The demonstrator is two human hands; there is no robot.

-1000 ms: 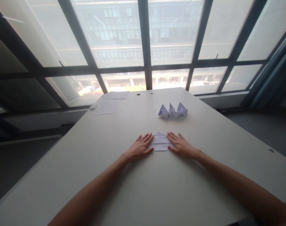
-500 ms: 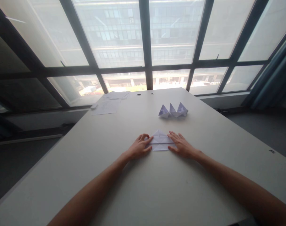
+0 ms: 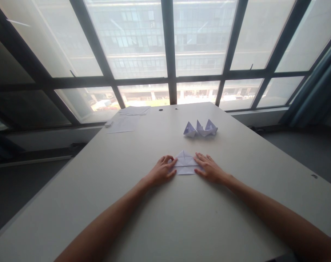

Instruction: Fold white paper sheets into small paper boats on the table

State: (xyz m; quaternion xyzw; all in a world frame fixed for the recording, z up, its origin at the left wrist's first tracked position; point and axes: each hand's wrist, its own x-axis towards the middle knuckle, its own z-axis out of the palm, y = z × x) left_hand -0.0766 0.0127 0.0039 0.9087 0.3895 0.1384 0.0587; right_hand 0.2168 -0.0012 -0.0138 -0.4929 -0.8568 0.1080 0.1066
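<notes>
A sheet of white paper (image 3: 185, 170), folded to a triangular peak with a flat strip along its near edge, lies on the table in front of me. On its left end rests my left hand (image 3: 162, 170), open, with the thumb and forefinger apart and the other fingers bent. My right hand (image 3: 209, 169) lies open on the right end, fingers stretched out flat and the thumb near the lower edge. Both outer ends of the paper are partly hidden under my hands. Beyond it stand several folded paper boats (image 3: 206, 128), close together.
The white table (image 3: 165, 222) reaches to the large windows (image 3: 138, 40). Flat sheets of paper (image 3: 121, 124) lie at its far left, beside a small pale object (image 3: 108, 124). A blue curtain (image 3: 312, 82) hangs at the right.
Almost nothing differs. My right fingers have shifted very slightly on the folded paper; my left hand, the paper and the boats stay put.
</notes>
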